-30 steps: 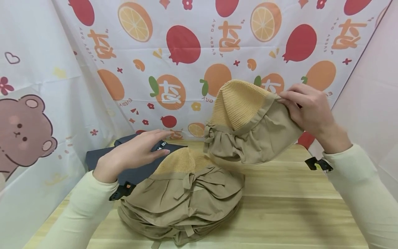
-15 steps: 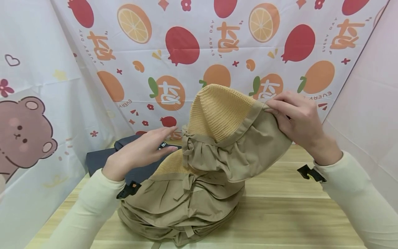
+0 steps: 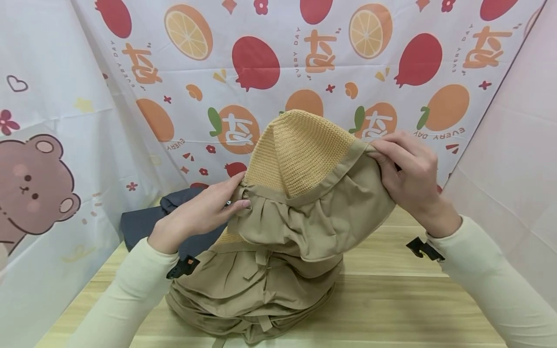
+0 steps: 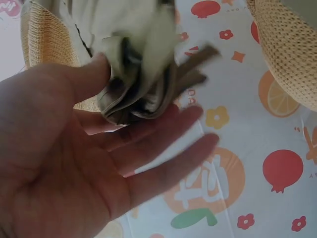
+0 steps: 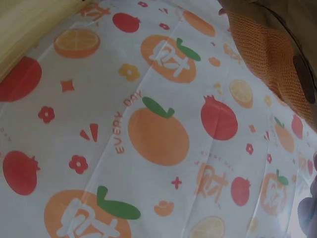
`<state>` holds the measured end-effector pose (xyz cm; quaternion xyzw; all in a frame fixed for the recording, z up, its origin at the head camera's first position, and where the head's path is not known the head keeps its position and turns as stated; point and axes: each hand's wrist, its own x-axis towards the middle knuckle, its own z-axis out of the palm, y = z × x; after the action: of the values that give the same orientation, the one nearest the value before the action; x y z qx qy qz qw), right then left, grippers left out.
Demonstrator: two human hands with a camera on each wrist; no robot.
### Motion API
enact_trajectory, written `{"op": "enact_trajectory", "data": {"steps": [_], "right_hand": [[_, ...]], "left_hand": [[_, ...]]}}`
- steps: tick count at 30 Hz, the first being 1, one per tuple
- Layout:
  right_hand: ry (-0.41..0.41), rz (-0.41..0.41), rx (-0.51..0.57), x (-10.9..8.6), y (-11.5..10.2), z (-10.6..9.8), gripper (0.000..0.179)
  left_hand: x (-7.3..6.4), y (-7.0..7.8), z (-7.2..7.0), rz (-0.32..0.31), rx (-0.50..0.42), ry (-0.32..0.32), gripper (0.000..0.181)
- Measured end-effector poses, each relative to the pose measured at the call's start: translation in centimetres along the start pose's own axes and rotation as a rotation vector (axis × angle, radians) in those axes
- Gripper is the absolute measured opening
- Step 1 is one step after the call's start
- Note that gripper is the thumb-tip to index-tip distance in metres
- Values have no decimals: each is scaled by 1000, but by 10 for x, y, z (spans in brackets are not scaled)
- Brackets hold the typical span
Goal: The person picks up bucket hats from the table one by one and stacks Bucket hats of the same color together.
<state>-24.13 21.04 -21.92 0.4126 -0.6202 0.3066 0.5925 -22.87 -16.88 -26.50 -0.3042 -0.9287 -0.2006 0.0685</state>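
Note:
A sun hat (image 3: 304,154) with a yellow knitted crown and a gathered khaki brim hangs tilted above a stack of similar hats (image 3: 243,275). My right hand (image 3: 411,176) pinches its band at the right side. On the left side, my left hand (image 3: 197,212) meets the brim, thumb in front and fingers partly behind. In the left wrist view, a khaki bow (image 4: 141,84) lies between the thumb and the extended fingers of the left hand (image 4: 94,158). The right wrist view catches the hat's knitted crown (image 5: 267,54); the right hand's grip is out of that view.
A dark navy folded cloth (image 3: 145,222) with white lettering lies behind the left hand. Everything rests on a light wooden table (image 3: 404,299). Fruit-printed fabric (image 3: 278,63) closes off the back, and a bear-print curtain (image 3: 35,193) hangs at left.
The right hand has carried the hat leftward, from the right of the stack to over it. My left hand has moved slightly right and now touches the hat's bow end.

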Motion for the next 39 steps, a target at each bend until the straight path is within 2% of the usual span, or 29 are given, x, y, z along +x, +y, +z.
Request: {"op": "enact_trajectory", "data": {"steps": [3,7,11,19,23,26,33,39], "right_hand": [[-22,15,1,-3,2,0,29],[-115,31,-4,-7,5,-2,26],[-253,61,-22,-9,8,-5,4],[-609,65,-110,-13,16,-9,18],[-787,141,-111,-16,17,-10,23],[-890,196,-116,-17,18,-11,22],[-1028,212,-56,-19,18,-7,19],[-1167,192,17,-23,16,2,17]], "left_hand": [[-1,0,0,19,9,29,36],[-4,0,-3,3,30,62,24],[-7,1,-8,-45,40,89,24],[-18,1,-18,-99,82,122,23],[-24,0,-22,-116,94,113,24],[-27,0,-24,-125,109,101,24],[-35,1,-28,-161,114,40,25],[-42,-1,-29,-167,138,-3,20]]}}
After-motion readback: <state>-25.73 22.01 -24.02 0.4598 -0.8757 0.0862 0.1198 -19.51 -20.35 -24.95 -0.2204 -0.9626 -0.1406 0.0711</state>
